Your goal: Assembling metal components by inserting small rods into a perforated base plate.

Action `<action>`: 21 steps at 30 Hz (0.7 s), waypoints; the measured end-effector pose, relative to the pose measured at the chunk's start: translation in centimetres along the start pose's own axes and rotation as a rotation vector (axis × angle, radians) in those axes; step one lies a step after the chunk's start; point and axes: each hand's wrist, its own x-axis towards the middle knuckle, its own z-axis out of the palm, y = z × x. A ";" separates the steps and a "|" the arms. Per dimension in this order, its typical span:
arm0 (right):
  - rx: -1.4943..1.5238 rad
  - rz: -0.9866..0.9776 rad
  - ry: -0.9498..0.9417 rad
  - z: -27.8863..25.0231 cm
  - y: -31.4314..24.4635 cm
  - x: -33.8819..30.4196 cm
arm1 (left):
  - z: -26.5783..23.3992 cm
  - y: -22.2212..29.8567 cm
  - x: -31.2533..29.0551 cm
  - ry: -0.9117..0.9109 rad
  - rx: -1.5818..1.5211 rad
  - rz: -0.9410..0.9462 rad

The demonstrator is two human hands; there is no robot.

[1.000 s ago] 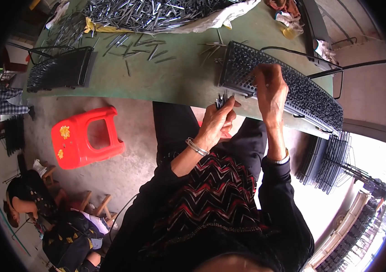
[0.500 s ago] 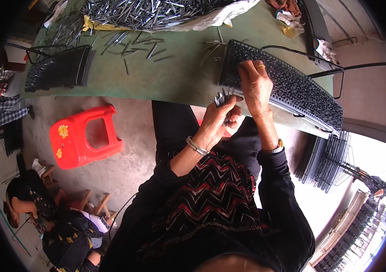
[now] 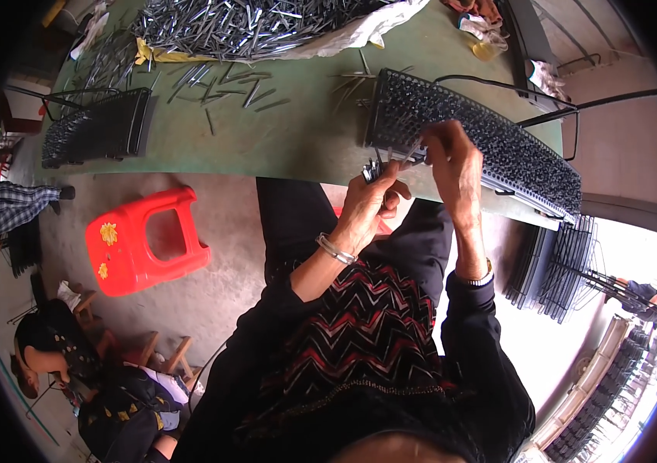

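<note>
My left hand (image 3: pixel 368 202), closed below the table edge, grips a small bunch of thin metal strips (image 3: pixel 373 170) that stick up past the thumb. My right hand (image 3: pixel 458 166) is just to the right and a little higher, its fingertips pinched and slightly blurred. A thin light strip (image 3: pixel 412 151) runs between the two hands, and its upper end meets the right fingertips. Behind the right hand lies a long black panel (image 3: pixel 498 139) with a dark, speckled, densely patterned surface and a pale dotted front edge. It lies slantwise at the table's edge.
A heap of metal strips (image 3: pixel 243 27) lies on sacking at the back of the green table (image 3: pixel 266 139), with loose strips before it. A second black panel (image 3: pixel 97 131) is at left. A red stool (image 3: pixel 128 251) stands on the floor. Black racks (image 3: pixel 552 270) stand right; people sit lower left.
My right hand has pulled back from the black panel, down and to the right, and now pinches at a strip beside the left hand. The left hand has barely moved.
</note>
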 end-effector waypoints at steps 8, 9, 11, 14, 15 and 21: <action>-0.160 -0.260 0.274 2.7 2.5 2.4 | -0.2 -0.4 0.7 -0.085 -0.109 0.010; -0.163 -0.222 0.239 2.8 2.6 2.2 | -0.1 -0.4 0.7 -0.084 -0.108 0.012; -0.239 -0.275 0.218 3.3 2.6 2.0 | 0.3 -0.3 0.5 -0.028 -0.093 -0.003; -0.348 -0.306 0.190 3.2 1.7 1.8 | 0.1 -0.3 0.4 -0.051 -0.074 -0.003; -0.351 -0.294 0.160 2.9 1.2 1.9 | 0.0 -0.3 0.4 -0.051 -0.074 -0.003; -0.366 -0.223 0.079 2.5 1.5 1.0 | 0.2 -0.3 0.4 -0.011 -0.056 -0.016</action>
